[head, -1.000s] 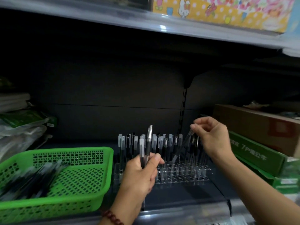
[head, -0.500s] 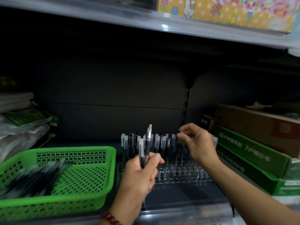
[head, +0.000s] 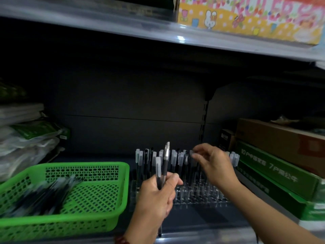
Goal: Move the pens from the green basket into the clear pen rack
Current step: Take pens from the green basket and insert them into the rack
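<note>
Your left hand (head: 156,196) is curled in a fist round two pens (head: 162,166), held upright in front of the rack's left part: the nearer one wears a frosted cap, and the taller one behind it shows a metal-looking clip at its top. The lower end of one barrel pokes out below your palm, near the shelf's front edge. A beaded bracelet (head: 121,241) sits on that wrist. Your right hand (head: 214,166) reaches over the middle of the rack with its fingers bent, thumb and forefinger pinching the top of a capped pen (head: 193,155); the blur hides whether its tip is seated in a hole. Under both hands is the clear pen rack (head: 198,194), on the dark lower shelf (head: 202,217). Its back rows hold standing pens (head: 144,159), black barrels with frosted caps, while its front rows show open holes. Just to the rack's left is the green basket (head: 84,164), with a heap of loose pens (head: 44,192) lying in its left half. Beyond the basket, plastic-wrapped packs (head: 26,143) are stacked on the left. To the right of the rack lies a long green box (head: 274,173), with a brown cardboard box (head: 281,138) on top of it. Overhead, the upper shelf (head: 123,27) carries a bright patterned box (head: 246,18) with a rabbit printed on it.
</note>
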